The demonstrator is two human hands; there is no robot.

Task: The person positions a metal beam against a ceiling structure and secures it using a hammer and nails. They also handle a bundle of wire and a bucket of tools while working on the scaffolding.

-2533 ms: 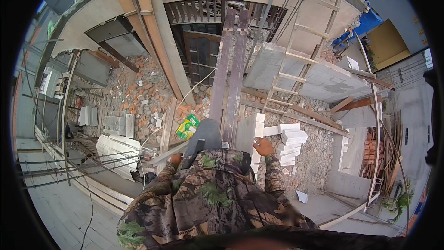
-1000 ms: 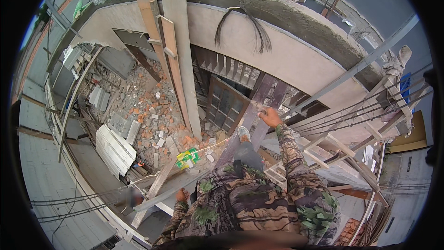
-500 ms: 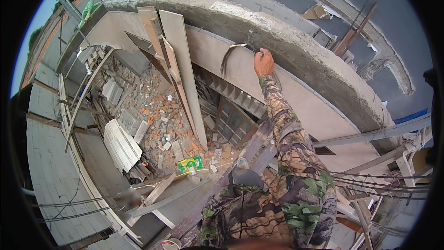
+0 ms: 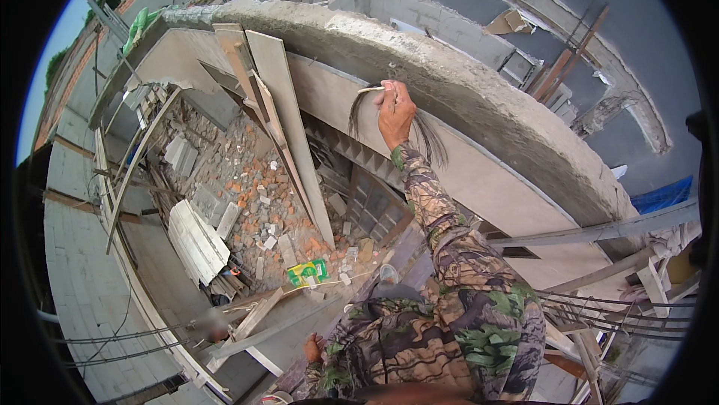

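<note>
My right hand (image 4: pixel 397 114) is stretched forward, fingers closed round a brush (image 4: pixel 372 89) with a pale, narrow back. Its long dark bristles hang down on both sides of the hand. The hand is held close to the rough grey concrete beam (image 4: pixel 419 49) on top of the wall; whether the brush touches it I cannot tell. Low in the picture, by my camouflage jacket, my left hand (image 4: pixel 314 346) shows partly with curled fingers; anything inside them is hidden.
Below lie broken bricks and rubble (image 4: pixel 262 195), with a green and yellow sack (image 4: pixel 307 273). Tall boards (image 4: pixel 288 120) lean on the wall to the left. A wooden plank (image 4: pixel 404 255) runs beneath me. Cables (image 4: pixel 614 307) cross at right. A container rim (image 4: pixel 277 397) shows at the bottom.
My right hand has moved left along the beam with the brush, and bristles now show on its right side too. My left hand has come into view at the bottom.
</note>
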